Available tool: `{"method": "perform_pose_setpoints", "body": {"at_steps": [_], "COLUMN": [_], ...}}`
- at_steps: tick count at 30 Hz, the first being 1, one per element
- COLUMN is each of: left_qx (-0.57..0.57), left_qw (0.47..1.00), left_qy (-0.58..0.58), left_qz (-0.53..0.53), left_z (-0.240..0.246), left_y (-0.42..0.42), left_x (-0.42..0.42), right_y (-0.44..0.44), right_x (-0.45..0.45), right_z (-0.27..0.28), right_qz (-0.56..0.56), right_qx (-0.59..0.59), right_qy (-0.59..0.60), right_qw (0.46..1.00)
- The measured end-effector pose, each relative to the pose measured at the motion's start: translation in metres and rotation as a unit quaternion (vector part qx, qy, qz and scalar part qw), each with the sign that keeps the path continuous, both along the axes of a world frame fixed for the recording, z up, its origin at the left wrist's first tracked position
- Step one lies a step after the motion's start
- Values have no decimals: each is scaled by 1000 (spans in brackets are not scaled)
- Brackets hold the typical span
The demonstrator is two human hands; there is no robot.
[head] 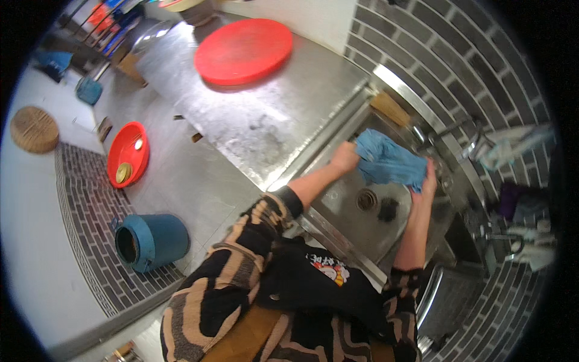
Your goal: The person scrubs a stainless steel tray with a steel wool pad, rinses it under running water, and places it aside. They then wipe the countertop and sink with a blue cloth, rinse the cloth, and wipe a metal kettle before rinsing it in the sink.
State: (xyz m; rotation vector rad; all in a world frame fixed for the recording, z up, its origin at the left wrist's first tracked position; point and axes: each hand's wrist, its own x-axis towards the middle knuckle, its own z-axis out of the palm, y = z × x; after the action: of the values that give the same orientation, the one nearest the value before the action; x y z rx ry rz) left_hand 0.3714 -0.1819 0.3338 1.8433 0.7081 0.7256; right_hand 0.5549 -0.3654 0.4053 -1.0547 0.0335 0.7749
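Note:
A blue cloth (390, 159) is stretched between my two hands above a stainless steel sink basin (344, 226). My left hand (345, 156) is closed around the cloth's left end. At its right end, my right hand (429, 178) grips the cloth, with some fingers hidden behind it. Below the cloth, the round drain (366, 199) shows in the basin floor, and a dark clump (388, 209) lies beside it.
A round red board (244, 51) lies on the steel counter (298, 108) left of the sink. Taps (468, 147) stand along the brick-patterned wall. On the floor are a red basin (128, 154) holding a few items and a blue metal container (156, 242).

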Motion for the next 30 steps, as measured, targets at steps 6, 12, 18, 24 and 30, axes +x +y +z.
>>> {"method": "perform_pose_setpoints", "body": {"at_steps": [6,12,18,24,30], "left_qx": [-636,-504,4,-621,-550], "left_qw": [733,817,919,549,678], "left_qy": [-224,-262,5,-137,-173], "left_qz": [-88,-103,-395,-543,-457], "left_z": [50,88,113,74,54], "left_y": [-1,-2,-84,-81,-61], "left_x": [-1,16,30,4,-31], "right_y": [-5,10,17,3,26], "right_x": [-2,-36,-67,-78,-81], "right_z": [4,-35,-49,-35,19], "right_qz": [52,175,91,78,130], "right_qx": [63,-317,74,53,84], "right_qy": [-108,-511,36,-23,-94], "right_qw": [991,780,993,995,984]}}
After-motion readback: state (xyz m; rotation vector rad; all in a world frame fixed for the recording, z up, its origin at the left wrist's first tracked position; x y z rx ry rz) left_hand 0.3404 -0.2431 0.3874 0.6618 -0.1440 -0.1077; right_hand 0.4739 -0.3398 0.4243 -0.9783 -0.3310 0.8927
